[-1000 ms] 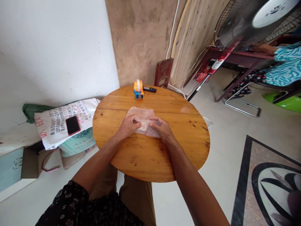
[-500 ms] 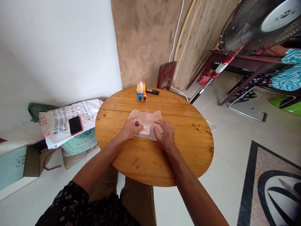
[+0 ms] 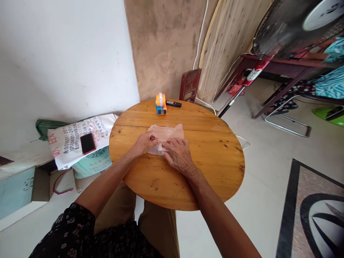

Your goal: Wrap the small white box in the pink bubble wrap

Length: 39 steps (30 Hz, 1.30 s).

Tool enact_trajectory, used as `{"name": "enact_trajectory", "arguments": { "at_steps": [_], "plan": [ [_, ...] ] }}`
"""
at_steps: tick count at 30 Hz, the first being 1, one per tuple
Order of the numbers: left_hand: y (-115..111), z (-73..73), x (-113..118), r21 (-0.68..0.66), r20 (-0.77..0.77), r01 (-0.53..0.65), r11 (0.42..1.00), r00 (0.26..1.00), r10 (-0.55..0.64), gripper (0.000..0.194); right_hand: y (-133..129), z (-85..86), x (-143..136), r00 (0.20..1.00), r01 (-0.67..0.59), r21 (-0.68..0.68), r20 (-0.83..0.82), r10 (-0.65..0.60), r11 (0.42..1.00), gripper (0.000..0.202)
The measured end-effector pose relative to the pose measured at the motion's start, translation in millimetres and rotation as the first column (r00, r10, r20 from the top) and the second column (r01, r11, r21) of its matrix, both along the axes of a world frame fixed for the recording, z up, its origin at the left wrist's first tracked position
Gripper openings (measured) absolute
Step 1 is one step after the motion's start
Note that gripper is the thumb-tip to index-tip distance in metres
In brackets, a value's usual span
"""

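A sheet of clear bubble wrap point(image 3: 173, 132) lies on the round wooden table point(image 3: 166, 186). On it is a small whitish packet point(image 3: 161, 146), mostly covered by my fingers; its red print hardly shows. My left hand point(image 3: 146, 142) is at the sheet's left side, thumb and fingers pinched on the wrap beside the packet. From the right, my right hand point(image 3: 178, 154) lies palm down with fingers stretched over the packet and wrap, fingertips close to the left hand's.
Towards the table's far edge stand an orange and blue tape dispenser point(image 3: 161, 104) and a black handheld device point(image 3: 173, 103). A phone point(image 3: 87, 143) lies on sacks to the left. A standing fan point(image 3: 285, 32) and another seated person point(image 3: 331, 80) are at the right.
My right hand has moved left and come down over the packet, covering most of it. My left hand has shifted slightly left, and the wrap's near edge looks drawn in.
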<state>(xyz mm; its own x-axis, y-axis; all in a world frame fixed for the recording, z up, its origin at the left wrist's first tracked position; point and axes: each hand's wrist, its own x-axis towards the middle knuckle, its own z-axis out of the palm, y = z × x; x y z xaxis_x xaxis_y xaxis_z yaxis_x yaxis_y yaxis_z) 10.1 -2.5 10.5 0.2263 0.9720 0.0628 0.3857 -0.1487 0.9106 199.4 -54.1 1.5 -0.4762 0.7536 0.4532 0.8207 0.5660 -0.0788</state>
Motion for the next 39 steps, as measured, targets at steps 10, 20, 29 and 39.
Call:
{"name": "enact_trajectory", "arguments": {
  "at_steps": [10, 20, 29, 39],
  "plan": [
    [0.0, 6.4, -35.4, 0.070, -0.319, -0.190, 0.979, 0.926, 0.202, 0.029, 1.1, -0.6, -3.9, 0.995, 0.009, 0.016, 0.096, -0.010, 1.000, 0.033],
    [-4.8, 14.3, -30.3, -0.405, -0.248, -0.158, 0.900, 0.967, 0.058, 0.025, -0.8, 2.6, -7.0, 0.993, 0.002, 0.023, 0.121, -0.005, 1.000, 0.029],
    [1.5, 9.2, -12.7, -0.484, -0.157, -0.189, 0.855, 0.979, 0.128, 0.023, -2.1, 5.6, -9.8, 0.981, 0.015, 0.045, 0.193, -0.024, 0.999, 0.036],
    [4.3, 24.4, 5.4, -0.579, 0.053, -0.104, 0.809, 0.985, 0.164, 0.018, -0.8, 11.1, -15.6, 0.969, 0.035, 0.043, 0.241, -0.045, 0.998, 0.032]
  ]
}}
